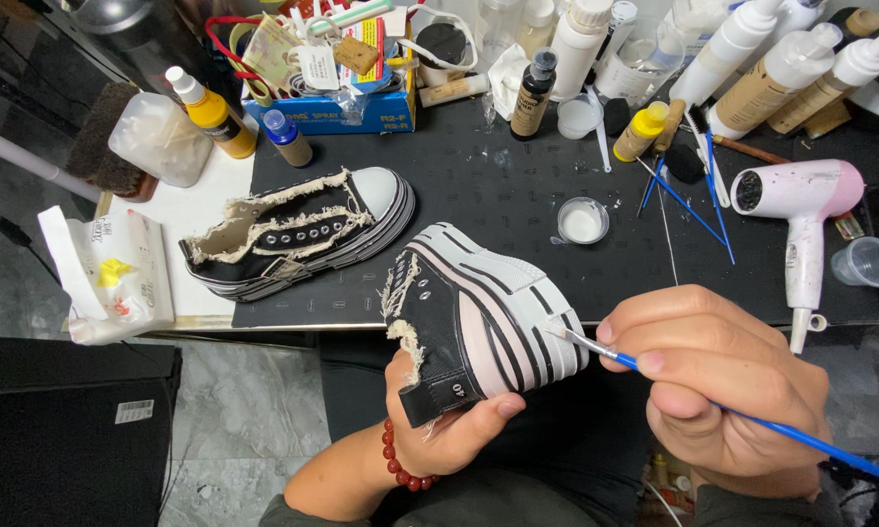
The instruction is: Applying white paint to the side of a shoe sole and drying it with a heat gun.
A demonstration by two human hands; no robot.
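Note:
My left hand (451,422) grips a black canvas sneaker (479,312) by its heel, tilted so the thick white sole with black stripes faces up. A red bead bracelet circles that wrist. My right hand (722,385) holds a thin blue-handled paintbrush (752,420); its white-tipped bristles touch the sole near the toe end. The matching second sneaker (298,232), frayed at the collar and without laces, lies on its side on the black mat (498,176) beyond.
A small round dish of white paint (583,221) sits on the mat. A pink-and-white hair dryer (800,210), spare blue brushes (698,190), many bottles (532,93), a blue box (337,102), a clear cup (869,262) and a tissue pack (108,278) crowd the table.

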